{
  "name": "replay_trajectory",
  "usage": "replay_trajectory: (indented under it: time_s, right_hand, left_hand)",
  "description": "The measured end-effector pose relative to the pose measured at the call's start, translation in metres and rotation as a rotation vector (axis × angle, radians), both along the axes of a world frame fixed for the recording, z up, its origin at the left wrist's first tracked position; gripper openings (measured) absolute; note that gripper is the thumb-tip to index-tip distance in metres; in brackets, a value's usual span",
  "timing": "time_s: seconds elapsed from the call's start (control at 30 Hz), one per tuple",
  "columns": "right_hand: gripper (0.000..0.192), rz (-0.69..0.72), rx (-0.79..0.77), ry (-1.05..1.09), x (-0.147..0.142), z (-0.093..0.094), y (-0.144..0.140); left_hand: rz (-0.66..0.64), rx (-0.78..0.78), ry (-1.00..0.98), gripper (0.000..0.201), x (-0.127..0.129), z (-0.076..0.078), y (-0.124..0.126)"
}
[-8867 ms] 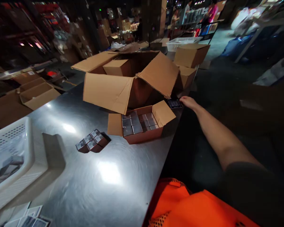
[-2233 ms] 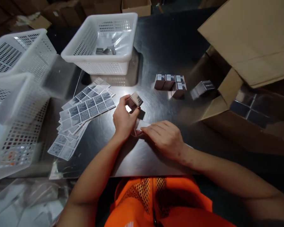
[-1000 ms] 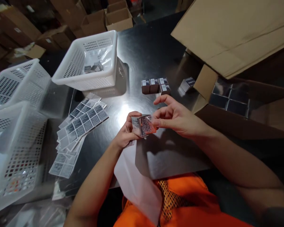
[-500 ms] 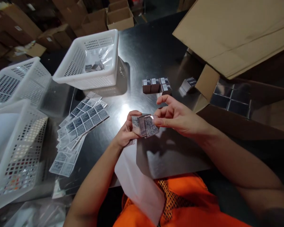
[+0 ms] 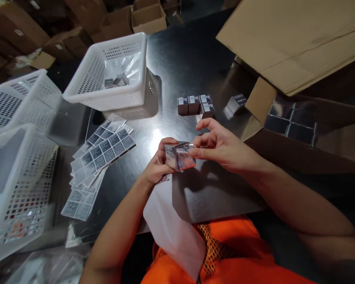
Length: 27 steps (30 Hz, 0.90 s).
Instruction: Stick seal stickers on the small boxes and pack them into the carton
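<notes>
My left hand (image 5: 158, 165) grips a small shiny box (image 5: 179, 156) above the steel table (image 5: 180, 67), and also pinches a white backing sheet (image 5: 171, 225) that hangs down toward my orange vest. A square label with a dense code pattern lies on the box's facing side. My right hand (image 5: 221, 146) pinches the box's right edge with thumb and forefinger, the other fingers spread. Sheets of similar labels (image 5: 102, 148) lie fanned out to the left.
A white basket (image 5: 109, 71) holding a few small boxes stands at the back; two more white baskets (image 5: 17, 157) sit at the left. Three small boxes (image 5: 195, 105) and a loose one (image 5: 236, 103) lie beyond my hands. An open carton (image 5: 292, 126) of boxes is right.
Earlier my right hand reached to the far right table edge; later both hands worked low on the table. In the last second the box stayed between both hands with only slight shifts.
</notes>
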State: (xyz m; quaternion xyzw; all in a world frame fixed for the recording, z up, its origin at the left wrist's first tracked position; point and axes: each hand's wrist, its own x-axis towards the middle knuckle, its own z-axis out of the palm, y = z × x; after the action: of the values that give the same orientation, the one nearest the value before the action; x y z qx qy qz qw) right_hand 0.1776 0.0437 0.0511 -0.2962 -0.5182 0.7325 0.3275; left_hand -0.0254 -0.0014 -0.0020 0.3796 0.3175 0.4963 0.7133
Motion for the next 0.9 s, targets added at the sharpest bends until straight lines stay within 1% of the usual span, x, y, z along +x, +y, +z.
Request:
replay_trajectory:
  time_s: [0.2, 0.37, 0.53, 0.73, 0.9]
  right_hand:
    - [0.067, -0.003, 0.013, -0.027, -0.0009, 0.0011, -0.0008]
    - [0.067, -0.007, 0.012, -0.033, -0.0008, 0.0007, -0.0006]
    - [0.067, -0.008, 0.017, -0.032, -0.0007, 0.0013, -0.0002]
    - [0.066, -0.011, 0.021, -0.029, -0.0015, 0.0005, -0.0001]
    - [0.066, -0.016, 0.015, -0.025, -0.0011, 0.0003, -0.0001]
  left_hand:
    - [0.015, -0.008, 0.037, 0.068, -0.0016, -0.0021, -0.0013]
    - [0.004, -0.002, 0.026, 0.067, -0.0018, -0.0024, -0.0004]
    - [0.0, -0.007, -0.026, 0.067, -0.0014, -0.0016, -0.0002]
    - [0.002, -0.035, 0.0, 0.068, -0.0017, -0.0013, -0.0005]
    - [-0.003, -0.01, 0.009, 0.067, -0.003, -0.0013, 0.0009]
